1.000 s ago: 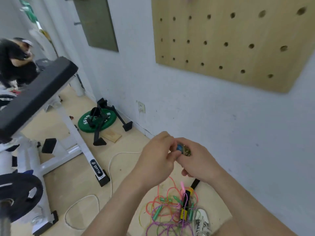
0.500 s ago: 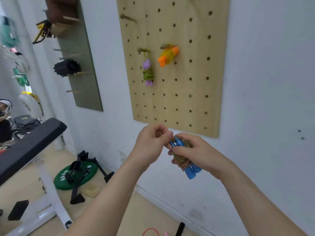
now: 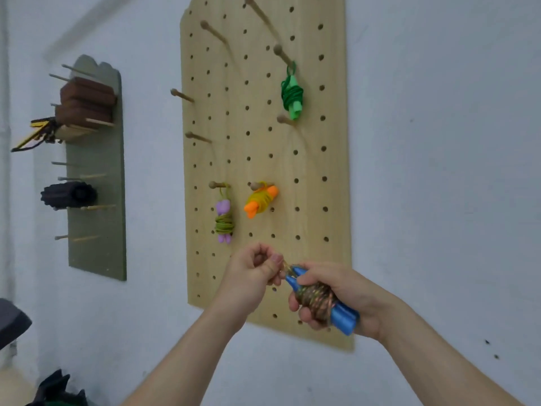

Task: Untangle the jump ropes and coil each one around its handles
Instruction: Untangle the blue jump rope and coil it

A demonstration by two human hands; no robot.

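Note:
My right hand (image 3: 336, 294) grips a coiled jump rope with blue handles (image 3: 342, 316), its brownish multicoloured cord (image 3: 314, 298) wound round them. My left hand (image 3: 251, 273) pinches the loose end loop of that cord just left of the handle tips. Both hands are raised in front of the lower part of a wooden pegboard (image 3: 310, 153). Three coiled ropes hang on its pegs: one with green handles (image 3: 292, 98), one with orange handles (image 3: 260, 200) and one with purple handles (image 3: 224, 221).
Several bare wooden pegs (image 3: 181, 95) stick out of the pegboard. To the left, a grey-green wall board (image 3: 96, 244) carries brown blocks (image 3: 85, 104), a black roller (image 3: 68, 194) and yellow-black bands (image 3: 38, 133). A dark bench corner (image 3: 11, 320) is at the left edge.
My view has swung up from the floor and the tangled ropes to the pegboard. Both hands have risen with the blue-handled rope toward the board.

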